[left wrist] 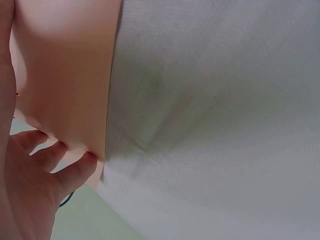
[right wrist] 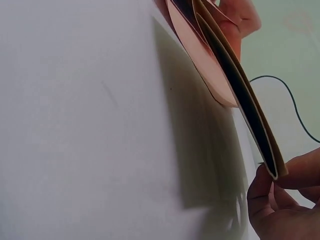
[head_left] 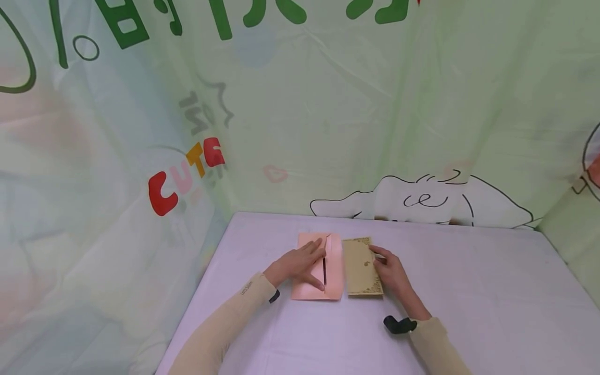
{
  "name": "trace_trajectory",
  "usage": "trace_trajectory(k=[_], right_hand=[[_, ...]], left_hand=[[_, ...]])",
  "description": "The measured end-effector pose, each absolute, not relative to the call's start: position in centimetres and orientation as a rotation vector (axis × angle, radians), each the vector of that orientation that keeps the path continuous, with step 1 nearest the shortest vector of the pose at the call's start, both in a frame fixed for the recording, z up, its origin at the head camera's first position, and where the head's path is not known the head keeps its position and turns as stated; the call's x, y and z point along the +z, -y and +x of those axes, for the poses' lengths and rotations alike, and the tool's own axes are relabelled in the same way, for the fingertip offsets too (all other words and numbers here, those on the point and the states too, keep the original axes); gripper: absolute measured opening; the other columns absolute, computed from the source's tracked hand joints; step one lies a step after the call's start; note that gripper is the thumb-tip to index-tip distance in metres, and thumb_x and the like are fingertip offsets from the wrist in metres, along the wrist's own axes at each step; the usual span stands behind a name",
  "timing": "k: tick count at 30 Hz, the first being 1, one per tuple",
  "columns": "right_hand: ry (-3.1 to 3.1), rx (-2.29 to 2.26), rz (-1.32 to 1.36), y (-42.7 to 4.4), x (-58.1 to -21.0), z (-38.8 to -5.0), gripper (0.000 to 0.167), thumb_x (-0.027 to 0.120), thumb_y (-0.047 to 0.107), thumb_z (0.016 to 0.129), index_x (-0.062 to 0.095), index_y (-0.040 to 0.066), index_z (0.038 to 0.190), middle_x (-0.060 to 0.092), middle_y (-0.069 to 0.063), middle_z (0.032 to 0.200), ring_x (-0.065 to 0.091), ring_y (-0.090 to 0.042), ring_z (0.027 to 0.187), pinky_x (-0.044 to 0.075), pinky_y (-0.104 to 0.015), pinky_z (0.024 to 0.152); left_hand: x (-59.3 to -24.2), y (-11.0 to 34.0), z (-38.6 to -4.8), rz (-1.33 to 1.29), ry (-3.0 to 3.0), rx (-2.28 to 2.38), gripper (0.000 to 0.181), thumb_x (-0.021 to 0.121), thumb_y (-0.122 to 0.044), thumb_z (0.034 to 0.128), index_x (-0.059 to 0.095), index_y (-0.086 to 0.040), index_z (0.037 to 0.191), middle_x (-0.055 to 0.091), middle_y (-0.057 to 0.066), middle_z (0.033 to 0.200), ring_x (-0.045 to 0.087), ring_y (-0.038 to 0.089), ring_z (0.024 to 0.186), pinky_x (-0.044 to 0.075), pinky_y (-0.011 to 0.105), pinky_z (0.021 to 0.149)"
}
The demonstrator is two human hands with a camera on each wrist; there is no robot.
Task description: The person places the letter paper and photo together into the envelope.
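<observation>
A pink envelope [head_left: 334, 273] lies on the table with a dark slit along its open mouth. My left hand [head_left: 300, 263] rests across it, fingers and thumb spread beside the slit; in the left wrist view the fingertips [left wrist: 89, 160] touch the envelope's surface [left wrist: 75, 75]. Just right of the envelope is a tan folded card [head_left: 360, 268] with dark ornamental corners. My right hand [head_left: 392, 273] pinches its right edge between thumb and fingers. In the right wrist view the card [right wrist: 255, 120] appears edge-on, slightly parted, tilted and raised above its shadow.
The table [head_left: 469, 291] has a pale lilac cloth. Behind it and at the sides hang printed curtains [head_left: 309, 104] with letters and drawings. Black bands [head_left: 399, 325] sit at the wrists. A thin dark cable [right wrist: 285, 87] curves behind the card in the right wrist view.
</observation>
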State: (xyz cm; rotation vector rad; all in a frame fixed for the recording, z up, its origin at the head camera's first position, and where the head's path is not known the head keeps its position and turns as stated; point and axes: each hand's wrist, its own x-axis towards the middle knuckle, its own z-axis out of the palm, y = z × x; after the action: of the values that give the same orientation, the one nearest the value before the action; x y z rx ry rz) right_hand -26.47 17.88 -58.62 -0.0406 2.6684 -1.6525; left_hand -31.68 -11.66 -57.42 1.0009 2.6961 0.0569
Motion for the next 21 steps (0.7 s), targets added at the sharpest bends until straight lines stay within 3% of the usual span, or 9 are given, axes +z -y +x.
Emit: trace_trajectory(k=[8, 15, 21], right_hand=[[-2.646, -1.649, -0.029, -16.6, -58.7, -27.1, 0.048, 0.046, -0.004, 0.098, 0.048, 0.0, 0.146, 0.043, -0.028, 0.153, 0.056, -0.041, 0.127, 0.045, -0.014, 0.079], [-2.643, -1.618, -0.016, -15.5, -58.7, -27.4, 0.048, 0.044, -0.001, 0.1, 0.046, 0.002, 0.148, 0.039, -0.026, 0.156, 0.053, -0.041, 0.132, 0.051, -0.041, 0.095], [-2.636, -1.643, -0.03, -14.7, -59.2, -27.6, 0.048, 0.044, -0.001, 0.1, 0.047, 0.003, 0.148, 0.042, -0.026, 0.154, 0.055, -0.04, 0.13, 0.052, -0.034, 0.09]], left_hand=[[-57.6, 11.6, -31.8, 1.004, -2.698, 0.035, 0.103, 0.06, -0.089, 0.0687, 0.034, -0.027, 0.147, 0.002, 0.007, 0.171, 0.015, 0.027, 0.157, 0.047, 0.046, 0.107], [-57.6, 11.6, -31.8, 0.999, -2.695, 0.065, 0.103, 0.061, -0.088, 0.0684, 0.034, -0.028, 0.147, 0.002, 0.007, 0.171, 0.014, 0.027, 0.157, 0.045, 0.048, 0.109], [-57.5, 11.6, -31.7, 1.006, -2.704, 0.052, 0.101, 0.062, -0.087, 0.0695, 0.035, -0.027, 0.146, 0.004, 0.009, 0.171, 0.016, 0.027, 0.157, 0.047, 0.047, 0.107]])
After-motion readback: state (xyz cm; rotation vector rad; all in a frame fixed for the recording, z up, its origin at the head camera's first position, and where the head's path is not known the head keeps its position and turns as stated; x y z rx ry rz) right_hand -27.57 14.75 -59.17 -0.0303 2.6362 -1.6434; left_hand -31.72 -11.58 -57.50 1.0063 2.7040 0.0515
